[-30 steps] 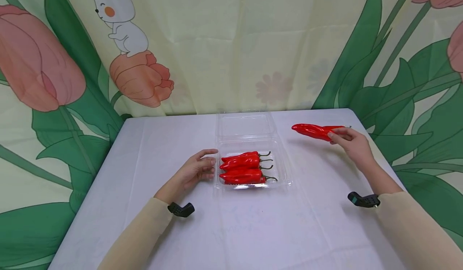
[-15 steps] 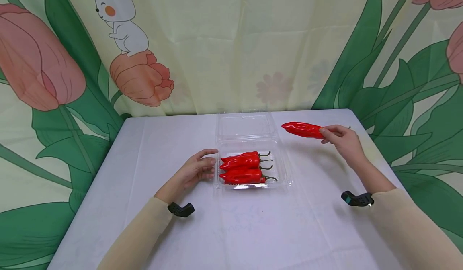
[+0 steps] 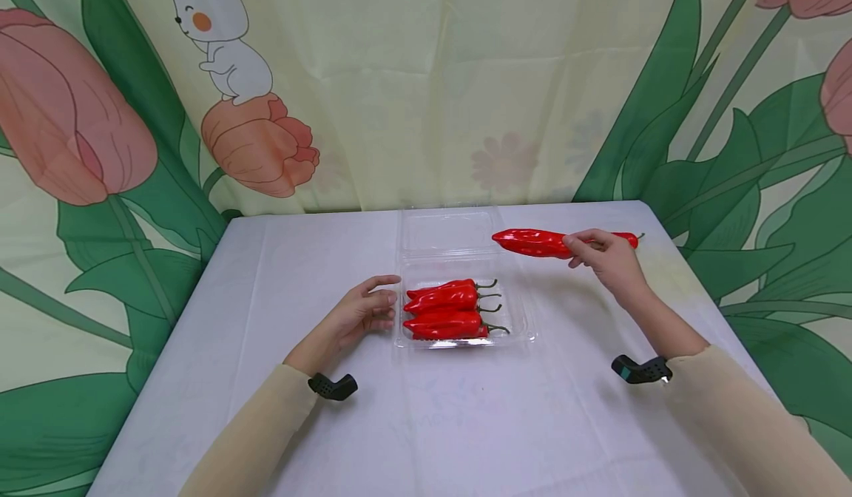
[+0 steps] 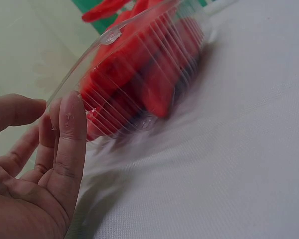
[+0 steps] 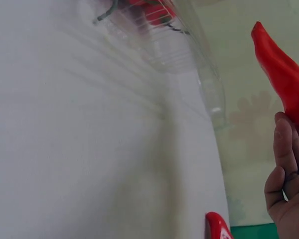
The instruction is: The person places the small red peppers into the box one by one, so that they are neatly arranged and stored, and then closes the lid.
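Observation:
In the head view, my right hand (image 3: 602,260) pinches a long red pepper (image 3: 532,242) between thumb and fingers, its pointed tip toward the left. The same pepper (image 5: 281,72) shows raised in the right wrist view. Several red peppers (image 3: 446,325) with green stems lie side by side in a clear plastic clamshell box (image 3: 522,319) whose lid is folded back. Relaxed and slightly bent, the fingers of my left hand (image 3: 362,310) rest at the box's left wall. The left wrist view has those fingertips (image 4: 72,107) right at the rim.
Another red pepper (image 3: 629,239) lies at the back right of the table, partly behind the right hand. White cloth covers the table (image 3: 466,423). The clear lid (image 3: 452,231) reaches the back edge, near a printed curtain (image 3: 399,97).
My right hand has moved left with the pepper, bringing its tip close to the open lid. The pepper behind that hand has come more into view. My left hand and the box stay put.

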Demonstrator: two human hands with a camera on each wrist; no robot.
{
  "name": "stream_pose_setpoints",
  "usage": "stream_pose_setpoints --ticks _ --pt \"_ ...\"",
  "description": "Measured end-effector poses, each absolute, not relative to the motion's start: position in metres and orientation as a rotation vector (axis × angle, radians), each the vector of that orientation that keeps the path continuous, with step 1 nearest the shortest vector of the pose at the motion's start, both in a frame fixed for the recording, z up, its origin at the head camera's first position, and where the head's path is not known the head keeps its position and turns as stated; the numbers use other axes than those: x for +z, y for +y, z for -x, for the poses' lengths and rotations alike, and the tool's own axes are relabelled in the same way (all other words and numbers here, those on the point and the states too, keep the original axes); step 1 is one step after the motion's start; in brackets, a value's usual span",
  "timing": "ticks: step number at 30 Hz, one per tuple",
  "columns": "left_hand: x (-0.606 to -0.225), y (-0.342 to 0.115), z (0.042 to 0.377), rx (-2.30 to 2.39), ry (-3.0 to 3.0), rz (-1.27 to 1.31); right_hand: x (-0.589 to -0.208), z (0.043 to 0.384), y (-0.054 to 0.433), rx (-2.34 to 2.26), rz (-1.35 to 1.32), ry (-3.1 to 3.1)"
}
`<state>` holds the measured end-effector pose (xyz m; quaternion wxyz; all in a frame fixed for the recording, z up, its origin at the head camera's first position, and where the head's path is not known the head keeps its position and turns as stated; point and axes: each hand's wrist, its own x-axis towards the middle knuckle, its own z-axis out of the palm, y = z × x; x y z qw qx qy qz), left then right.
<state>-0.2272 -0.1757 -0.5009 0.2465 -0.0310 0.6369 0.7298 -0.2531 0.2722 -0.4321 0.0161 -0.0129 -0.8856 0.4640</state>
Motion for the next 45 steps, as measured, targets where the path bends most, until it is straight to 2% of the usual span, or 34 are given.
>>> stream_pose_setpoints --ticks 25,45 --pt "-0.501 -0.175 0.227 1.984 1.749 0.093 -0.435 0.248 0.23 1.45 0.013 -2.806" --pt "-0.503 -0.175 0.227 1.982 1.747 0.119 -0.433 0.256 0.184 1.207 -0.127 -2.995"
